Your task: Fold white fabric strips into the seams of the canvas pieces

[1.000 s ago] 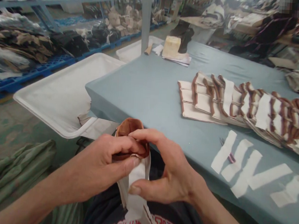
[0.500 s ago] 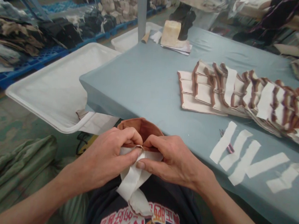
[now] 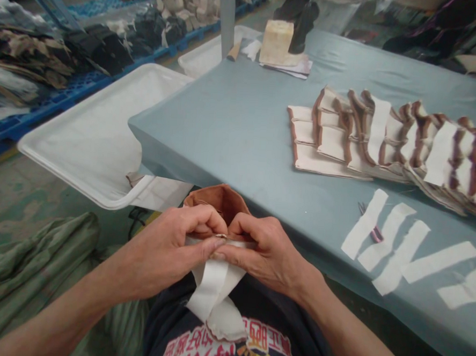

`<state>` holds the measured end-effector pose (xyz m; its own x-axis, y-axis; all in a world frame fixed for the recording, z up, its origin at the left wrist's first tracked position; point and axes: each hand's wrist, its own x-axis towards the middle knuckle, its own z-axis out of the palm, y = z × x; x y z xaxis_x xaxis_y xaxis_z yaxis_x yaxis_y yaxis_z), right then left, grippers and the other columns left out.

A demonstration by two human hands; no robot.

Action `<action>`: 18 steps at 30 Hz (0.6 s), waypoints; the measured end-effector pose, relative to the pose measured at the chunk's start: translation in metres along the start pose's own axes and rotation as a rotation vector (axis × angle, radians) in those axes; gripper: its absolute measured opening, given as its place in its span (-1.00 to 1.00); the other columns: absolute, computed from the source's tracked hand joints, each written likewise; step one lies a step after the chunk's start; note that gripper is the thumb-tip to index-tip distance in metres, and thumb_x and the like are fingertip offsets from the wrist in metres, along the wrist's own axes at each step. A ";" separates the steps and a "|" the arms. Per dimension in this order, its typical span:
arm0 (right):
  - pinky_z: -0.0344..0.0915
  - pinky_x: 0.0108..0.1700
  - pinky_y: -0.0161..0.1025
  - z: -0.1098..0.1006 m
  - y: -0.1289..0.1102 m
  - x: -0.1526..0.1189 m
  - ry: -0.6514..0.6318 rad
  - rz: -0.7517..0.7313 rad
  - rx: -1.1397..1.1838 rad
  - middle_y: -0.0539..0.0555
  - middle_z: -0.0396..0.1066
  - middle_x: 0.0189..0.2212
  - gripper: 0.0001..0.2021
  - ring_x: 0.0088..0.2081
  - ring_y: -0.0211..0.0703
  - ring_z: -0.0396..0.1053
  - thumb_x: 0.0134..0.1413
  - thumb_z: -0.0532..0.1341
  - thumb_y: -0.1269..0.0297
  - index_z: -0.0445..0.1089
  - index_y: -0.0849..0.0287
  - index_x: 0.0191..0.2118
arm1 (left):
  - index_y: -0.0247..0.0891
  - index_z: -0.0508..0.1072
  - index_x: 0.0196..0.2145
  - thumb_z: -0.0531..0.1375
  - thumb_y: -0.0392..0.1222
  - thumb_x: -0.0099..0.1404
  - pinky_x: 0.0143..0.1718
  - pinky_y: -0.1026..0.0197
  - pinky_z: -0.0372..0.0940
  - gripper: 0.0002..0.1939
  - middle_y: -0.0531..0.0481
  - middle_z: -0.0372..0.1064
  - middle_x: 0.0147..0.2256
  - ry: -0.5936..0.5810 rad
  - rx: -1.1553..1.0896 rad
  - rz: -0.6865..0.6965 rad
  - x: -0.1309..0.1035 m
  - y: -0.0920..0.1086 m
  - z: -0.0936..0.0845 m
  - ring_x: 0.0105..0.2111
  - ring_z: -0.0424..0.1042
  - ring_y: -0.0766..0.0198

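Observation:
Close to my body, at the table's front edge, I hold a brown and white sewn fabric piece (image 3: 219, 197) by its seam. My left hand (image 3: 185, 244) pinches the seam from the left, thumb on top. Right beside it my right hand (image 3: 263, 249) pinches the same seam, and the two thumbs nearly meet. A white fabric strip (image 3: 207, 286) hangs down from under the thumbs. Below it droops a rounded white end (image 3: 226, 319) of fabric, in front of my dark printed shirt. What lies beneath my fingertips is hidden.
On the blue-grey table (image 3: 209, 128), a row of brown-edged fabric pieces (image 3: 333, 141) lies at the right. Several white strips (image 3: 400, 258) lie nearer, with small thread snippers (image 3: 375, 233) partly under one. A white plastic tub (image 3: 91, 131) stands left; green cloth (image 3: 33, 283) lies lower left.
My right thumb has moved up onto the seam beside my left thumb. Both hands still hold the fabric piece. The view has shifted slightly.

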<state>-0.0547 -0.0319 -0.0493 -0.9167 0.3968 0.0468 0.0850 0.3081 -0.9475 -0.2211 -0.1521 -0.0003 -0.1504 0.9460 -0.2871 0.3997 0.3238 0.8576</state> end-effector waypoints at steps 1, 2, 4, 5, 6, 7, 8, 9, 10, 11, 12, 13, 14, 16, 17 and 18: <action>-0.10 -0.50 -0.31 0.001 0.002 -0.001 -0.004 0.008 0.052 -0.18 0.07 -0.62 -0.52 -0.57 -0.35 -0.05 0.25 0.30 -0.15 0.22 0.10 -0.46 | -0.18 0.57 -0.32 0.22 -0.18 0.33 -0.41 0.34 0.29 -0.87 0.10 0.55 -0.40 -0.011 -0.021 0.007 0.000 0.001 0.000 -0.41 0.46 0.31; -0.10 -0.51 -0.31 0.002 0.005 -0.001 -0.007 0.021 0.101 -0.19 0.06 -0.62 -0.51 -0.57 -0.36 -0.06 0.22 0.32 -0.16 0.21 0.10 -0.47 | -0.19 0.57 -0.32 0.21 -0.17 0.34 -0.41 0.34 0.30 -0.86 0.10 0.55 -0.40 -0.020 -0.037 0.016 0.000 0.001 0.000 -0.41 0.45 0.32; -0.09 -0.52 -0.32 0.003 0.009 -0.003 -0.009 0.051 0.188 -0.19 0.06 -0.62 -0.49 -0.56 -0.36 -0.07 0.15 0.37 -0.18 0.20 0.10 -0.48 | -0.20 0.56 -0.32 0.20 -0.16 0.37 -0.41 0.35 0.30 -0.84 0.10 0.54 -0.39 -0.038 -0.048 0.042 0.001 0.001 0.002 -0.42 0.45 0.32; -0.10 -0.53 -0.32 0.003 0.011 -0.004 -0.008 0.069 0.228 -0.19 0.06 -0.62 -0.48 -0.56 -0.35 -0.06 0.11 0.39 -0.19 0.20 0.10 -0.48 | -0.20 0.55 -0.31 0.19 -0.15 0.39 -0.41 0.35 0.30 -0.84 0.09 0.53 -0.39 -0.039 -0.043 0.058 0.001 0.000 0.002 -0.42 0.44 0.32; -0.10 -0.53 -0.33 0.003 0.012 -0.005 -0.009 0.092 0.269 -0.18 0.07 -0.61 -0.47 -0.56 -0.35 -0.06 0.07 0.41 -0.20 0.21 0.10 -0.48 | -0.20 0.55 -0.30 0.18 -0.16 0.40 -0.42 0.35 0.29 -0.83 0.09 0.53 -0.39 -0.035 -0.029 0.077 0.001 -0.001 0.003 -0.42 0.44 0.33; -0.10 -0.54 -0.33 0.003 0.013 -0.006 -0.012 0.115 0.312 -0.18 0.07 -0.61 -0.46 -0.55 -0.35 -0.06 0.05 0.42 -0.22 0.22 0.10 -0.48 | -0.20 0.55 -0.29 0.17 -0.17 0.42 -0.42 0.35 0.29 -0.83 0.09 0.52 -0.39 -0.028 -0.005 0.102 0.001 -0.002 0.003 -0.42 0.44 0.33; -0.09 -0.54 -0.34 0.003 0.013 -0.008 -0.020 0.138 0.358 -0.17 0.08 -0.61 -0.45 -0.55 -0.35 -0.05 0.04 0.41 -0.26 0.23 0.10 -0.48 | -0.19 0.55 -0.27 0.16 -0.18 0.43 -0.42 0.35 0.28 -0.83 0.09 0.51 -0.38 -0.023 0.027 0.132 0.001 -0.004 0.004 -0.41 0.44 0.33; -0.08 -0.54 -0.34 0.003 0.013 -0.009 -0.029 0.162 0.403 -0.16 0.08 -0.61 -0.43 -0.55 -0.34 -0.05 0.04 0.38 -0.31 0.25 0.11 -0.47 | -0.19 0.55 -0.25 0.15 -0.21 0.44 -0.41 0.34 0.27 -0.83 0.10 0.51 -0.39 -0.023 0.062 0.167 0.001 -0.007 0.005 -0.42 0.43 0.34; -0.07 -0.54 -0.34 0.003 0.012 -0.011 -0.034 0.184 0.441 -0.15 0.08 -0.60 -0.40 -0.55 -0.34 -0.05 0.06 0.33 -0.37 0.26 0.11 -0.47 | -0.18 0.55 -0.23 0.13 -0.23 0.45 -0.41 0.33 0.26 -0.82 0.11 0.50 -0.39 -0.026 0.098 0.203 0.000 -0.009 0.006 -0.44 0.42 0.34; -0.07 -0.54 -0.35 0.003 0.011 -0.012 -0.037 0.207 0.471 -0.15 0.08 -0.60 -0.38 -0.54 -0.34 -0.05 0.08 0.28 -0.42 0.26 0.12 -0.47 | -0.17 0.54 -0.21 0.11 -0.26 0.45 -0.39 0.33 0.27 -0.81 0.11 0.50 -0.39 -0.031 0.134 0.242 0.000 -0.011 0.007 -0.44 0.42 0.35; -0.06 -0.54 -0.35 0.003 0.010 -0.013 -0.037 0.228 0.492 -0.14 0.07 -0.59 -0.36 -0.54 -0.34 -0.05 0.10 0.24 -0.44 0.25 0.12 -0.47 | -0.17 0.54 -0.18 0.09 -0.29 0.46 -0.36 0.32 0.28 -0.79 0.12 0.51 -0.38 -0.033 0.169 0.281 0.000 -0.014 0.008 -0.43 0.43 0.35; -0.06 -0.54 -0.35 0.002 0.008 -0.015 -0.041 0.247 0.510 -0.14 0.07 -0.60 -0.35 -0.55 -0.35 -0.06 0.11 0.22 -0.46 0.24 0.12 -0.47 | -0.16 0.53 -0.17 0.08 -0.31 0.46 -0.32 0.31 0.29 -0.78 0.11 0.52 -0.36 -0.028 0.200 0.313 0.000 -0.016 0.009 -0.41 0.45 0.35; -0.05 -0.54 -0.36 0.001 0.007 -0.016 -0.049 0.266 0.528 -0.14 0.06 -0.60 -0.35 -0.55 -0.35 -0.06 0.13 0.21 -0.45 0.24 0.12 -0.48 | -0.17 0.52 -0.16 0.08 -0.32 0.46 -0.29 0.31 0.30 -0.79 0.10 0.53 -0.33 -0.015 0.224 0.342 0.000 -0.019 0.011 -0.38 0.47 0.34; -0.04 -0.56 -0.36 0.000 0.005 -0.017 -0.075 0.293 0.575 -0.15 0.07 -0.61 -0.37 -0.58 -0.37 -0.07 0.15 0.21 -0.43 0.23 0.12 -0.48 | -0.17 0.49 -0.16 0.09 -0.33 0.46 -0.24 0.30 0.31 -0.82 0.08 0.55 -0.31 0.019 0.261 0.386 0.000 -0.023 0.014 -0.33 0.51 0.33; -0.03 -0.56 -0.36 0.000 0.005 -0.018 -0.089 0.304 0.600 -0.15 0.08 -0.61 -0.38 -0.59 -0.37 -0.08 0.16 0.21 -0.41 0.24 0.12 -0.47 | -0.18 0.49 -0.17 0.10 -0.34 0.46 -0.23 0.30 0.32 -0.83 0.08 0.56 -0.30 0.034 0.277 0.406 0.001 -0.025 0.016 -0.32 0.51 0.32; -0.03 -0.56 -0.36 0.000 0.005 -0.019 -0.096 0.311 0.621 -0.15 0.08 -0.61 -0.39 -0.59 -0.38 -0.08 0.16 0.22 -0.40 0.26 0.12 -0.46 | -0.18 0.48 -0.18 0.10 -0.35 0.45 -0.22 0.29 0.33 -0.83 0.07 0.56 -0.31 0.044 0.293 0.431 0.001 -0.026 0.017 -0.32 0.52 0.32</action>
<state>-0.0370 -0.0374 -0.0550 -0.9189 0.2994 -0.2569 0.1364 -0.3699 -0.9190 -0.2162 -0.1591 -0.0303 0.0478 0.9949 0.0892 0.6693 -0.0982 0.7365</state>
